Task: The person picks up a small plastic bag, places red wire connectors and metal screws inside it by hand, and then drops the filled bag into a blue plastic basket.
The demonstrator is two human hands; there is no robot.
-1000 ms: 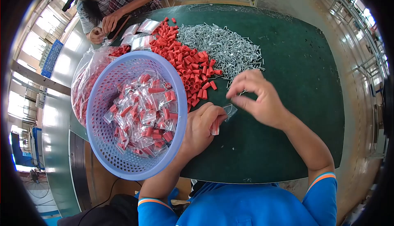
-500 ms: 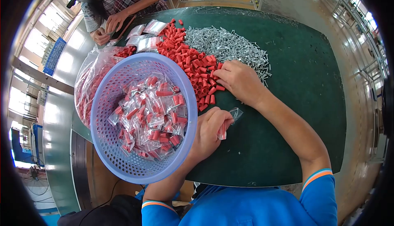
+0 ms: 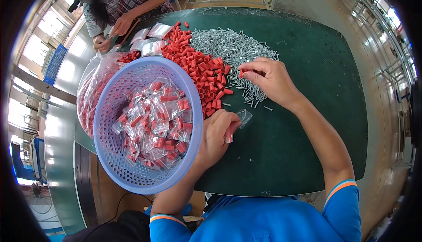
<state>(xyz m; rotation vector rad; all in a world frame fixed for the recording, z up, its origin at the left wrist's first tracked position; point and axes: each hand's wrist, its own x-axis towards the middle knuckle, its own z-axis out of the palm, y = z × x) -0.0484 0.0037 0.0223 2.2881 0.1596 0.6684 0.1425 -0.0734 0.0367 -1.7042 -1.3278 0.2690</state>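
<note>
1. The left hand [image 3: 215, 138] was held low over the near part of the desk [image 3: 307, 132], its grip closed on a small clear bag [image 3: 243, 118].
2. The bag was pinched between thumb and fingers and stuck out to the right of the grip. Red pieces were seen in its lower part, against the fingers.
3. The right hand [image 3: 272, 81] was held over the edge of the screws [image 3: 228, 46], its grip closed on one red cap [image 3: 241, 73].
4. The cap was pinched between thumb and fingertips at the left end of that hand. It was kept farther up the desk than the bag and apart from it.
5. A heap of caps [image 3: 195, 61] was spread just left of the screws and touching them, with the held cap near the line where the two heaps met.
6. A lilac basket [image 3: 107, 110] filled with packets [image 3: 154, 123] was set left of the left hand, its rim close against the wrist.
7. A clear sack [image 3: 88, 92] of red pieces was laid behind the basket.
8. A co-worker's hand [image 3: 121, 22] was seen at the far left corner.
</note>
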